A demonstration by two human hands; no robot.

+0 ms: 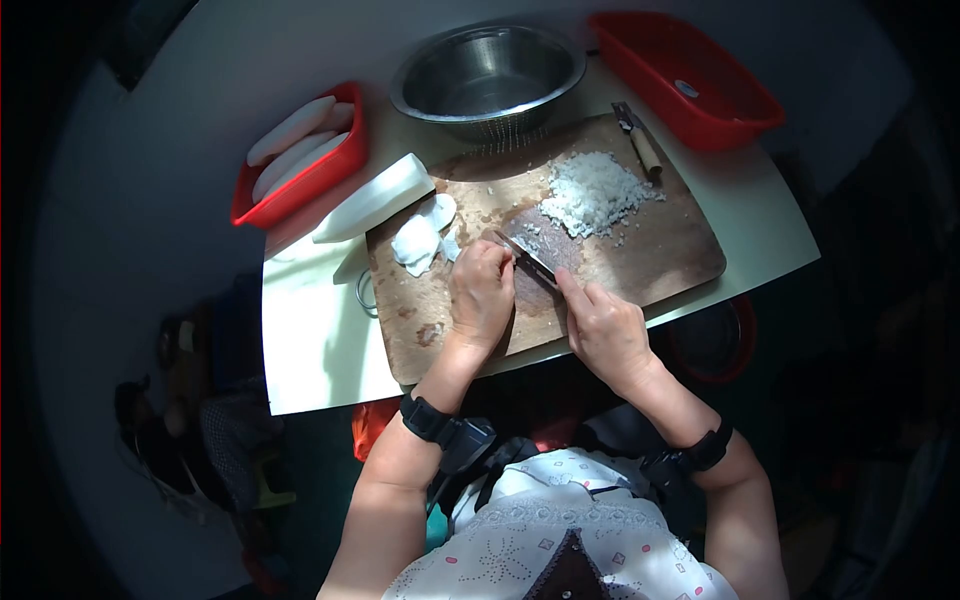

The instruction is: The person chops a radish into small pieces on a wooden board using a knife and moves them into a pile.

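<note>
My right hand (608, 330) is closed round the handle of a knife (533, 265), whose blade points up and left over the wooden cutting board (430, 325). My left hand (482, 290) is at the blade's far end with its fingers curled together; what they hold, if anything, is hidden. Finely chopped white pieces (595, 193) form a heap on the board's upper right. White slices (418, 243) lie left of my left hand. A long peeled white radish (375, 200) rests across the board's upper left edge.
A steel bowl (490, 75) stands behind the board. One red basket (352, 155) at the left holds several white radishes; another red basket (690, 85) stands at the back right. A wooden-handled peeler (640, 145) lies on the board. A person (180, 440) is at the lower left.
</note>
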